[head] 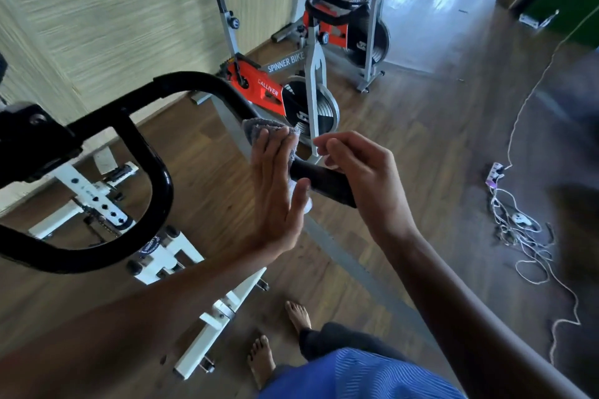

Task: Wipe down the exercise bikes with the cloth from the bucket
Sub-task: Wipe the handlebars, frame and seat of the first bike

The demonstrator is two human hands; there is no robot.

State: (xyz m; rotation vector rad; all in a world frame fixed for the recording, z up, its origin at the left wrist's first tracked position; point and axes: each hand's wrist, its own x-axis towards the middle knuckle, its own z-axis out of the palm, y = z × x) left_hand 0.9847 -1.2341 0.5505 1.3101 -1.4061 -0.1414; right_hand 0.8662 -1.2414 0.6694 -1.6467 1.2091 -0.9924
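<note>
A grey cloth is draped over the right arm of the nearest bike's black handlebar. My left hand presses flat on it with straight fingers, and a pale edge of the cloth shows under the thumb. My right hand sits over the handlebar's end grip with its fingers curled. I cannot see whether it grips the bar. This bike's white frame stands below the handlebar.
An orange and grey spinner bike stands just beyond, against the wall, with another bike behind it. A power strip and tangled white cables lie on the wooden floor to the right. My bare feet are below.
</note>
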